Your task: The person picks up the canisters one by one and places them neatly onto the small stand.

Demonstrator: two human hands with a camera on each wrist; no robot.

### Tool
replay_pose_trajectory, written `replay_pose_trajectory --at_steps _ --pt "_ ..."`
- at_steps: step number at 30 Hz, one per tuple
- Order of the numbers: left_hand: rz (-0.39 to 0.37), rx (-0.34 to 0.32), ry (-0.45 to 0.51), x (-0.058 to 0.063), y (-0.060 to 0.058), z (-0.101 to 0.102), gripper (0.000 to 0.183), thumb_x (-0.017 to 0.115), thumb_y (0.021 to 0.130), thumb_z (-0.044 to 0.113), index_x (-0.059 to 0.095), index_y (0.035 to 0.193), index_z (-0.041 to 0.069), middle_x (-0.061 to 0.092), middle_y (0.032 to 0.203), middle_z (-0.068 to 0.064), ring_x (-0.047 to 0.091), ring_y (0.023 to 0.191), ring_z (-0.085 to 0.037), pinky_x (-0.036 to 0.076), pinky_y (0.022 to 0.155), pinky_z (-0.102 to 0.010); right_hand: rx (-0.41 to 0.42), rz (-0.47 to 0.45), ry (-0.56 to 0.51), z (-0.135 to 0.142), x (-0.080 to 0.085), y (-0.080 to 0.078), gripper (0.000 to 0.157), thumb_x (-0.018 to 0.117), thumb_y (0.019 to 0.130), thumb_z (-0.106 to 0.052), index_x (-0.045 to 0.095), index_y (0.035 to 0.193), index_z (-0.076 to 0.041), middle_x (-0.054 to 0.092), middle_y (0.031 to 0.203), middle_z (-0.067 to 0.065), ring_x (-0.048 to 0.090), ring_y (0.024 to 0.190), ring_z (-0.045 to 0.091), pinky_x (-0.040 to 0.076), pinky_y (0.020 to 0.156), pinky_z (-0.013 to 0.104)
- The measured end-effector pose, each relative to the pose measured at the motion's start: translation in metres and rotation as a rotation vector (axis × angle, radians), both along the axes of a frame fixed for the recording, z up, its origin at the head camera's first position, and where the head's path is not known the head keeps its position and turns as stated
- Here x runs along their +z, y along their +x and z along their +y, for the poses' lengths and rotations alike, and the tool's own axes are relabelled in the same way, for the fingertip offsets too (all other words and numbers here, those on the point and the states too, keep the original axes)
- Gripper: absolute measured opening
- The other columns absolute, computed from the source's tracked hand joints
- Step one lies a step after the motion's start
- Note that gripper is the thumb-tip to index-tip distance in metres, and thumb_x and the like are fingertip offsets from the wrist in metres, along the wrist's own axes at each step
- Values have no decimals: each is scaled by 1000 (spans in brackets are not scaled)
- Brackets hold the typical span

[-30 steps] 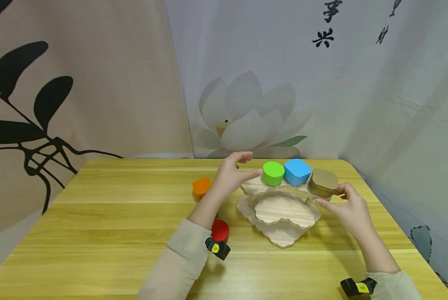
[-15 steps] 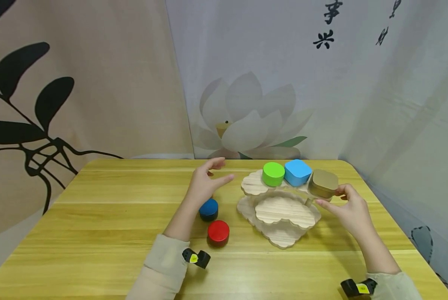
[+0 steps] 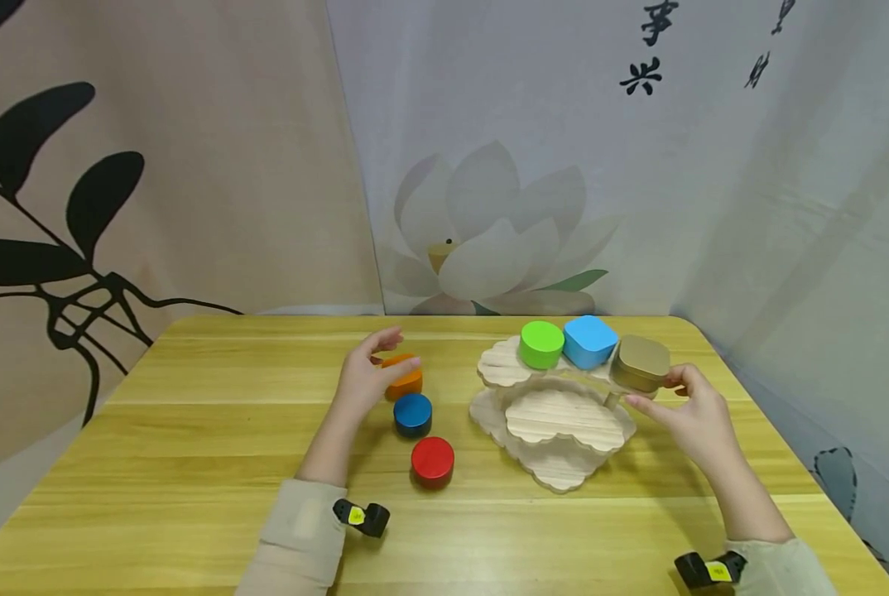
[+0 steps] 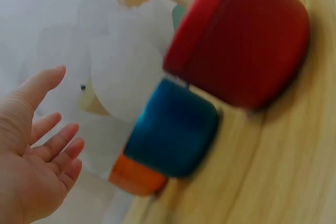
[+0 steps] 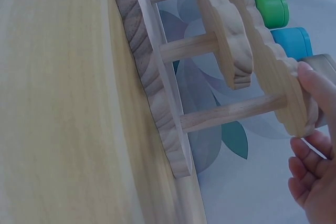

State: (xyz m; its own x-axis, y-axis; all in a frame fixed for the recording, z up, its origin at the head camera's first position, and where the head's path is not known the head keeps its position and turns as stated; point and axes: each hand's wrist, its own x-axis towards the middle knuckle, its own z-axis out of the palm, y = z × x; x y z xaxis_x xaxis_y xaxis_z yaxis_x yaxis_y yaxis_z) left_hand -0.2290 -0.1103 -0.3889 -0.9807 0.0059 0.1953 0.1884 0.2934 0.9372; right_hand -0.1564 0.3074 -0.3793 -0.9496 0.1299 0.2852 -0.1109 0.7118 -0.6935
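My left hand hovers beside an orange tin, fingers relaxed and apart, the thumb overlapping the tin in the head view. Nothing is in its grasp. Toward me from the orange tin stand a round blue tin and a round red tin. My right hand pinches the right end of the upper shelf of a tiered wooden stand, as the right wrist view shows. On that shelf sit a round green tin, a light blue tin and a gold tin close to my right fingers.
The stand's scalloped tiers are joined by wooden posts and its base rests on the wooden table. A printed curtain hangs behind the table's back edge. Each wrist wears a black camera.
My left hand has moved left from beside the green tin, past the gap, to the orange tin, uncovering the blue and red tins. My right hand keeps its place on the stand.
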Motion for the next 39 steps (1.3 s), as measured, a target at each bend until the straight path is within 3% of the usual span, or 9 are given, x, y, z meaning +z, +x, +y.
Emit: replay_pose_trajectory --at_steps 8,21,39 --pt "-36 8 3 -21 -10 -17 55 75 84 15 53 134 4 55 130 -16 45 119 -29 36 97 -45 -3 -1 0 -1 0 -1 56 78 81 -34 48 110 4 49 110 22 44 106 43 39 79 52" --pt "-128 -30 -29 -42 -13 -29 63 76 84 17 48 138 1 52 134 -16 44 122 -32 36 103 -46 4 3 -7 -1 0 -1 56 78 81 -33 48 109 4 49 110 22 44 105 43 38 80 53" --pt "-147 -63 -52 -56 -16 -33 65 77 83 19 48 138 1 55 128 -18 50 117 -35 38 101 -47 8 16 10 -1 1 2 53 77 82 -32 48 108 4 49 108 21 45 104 43 38 79 52"
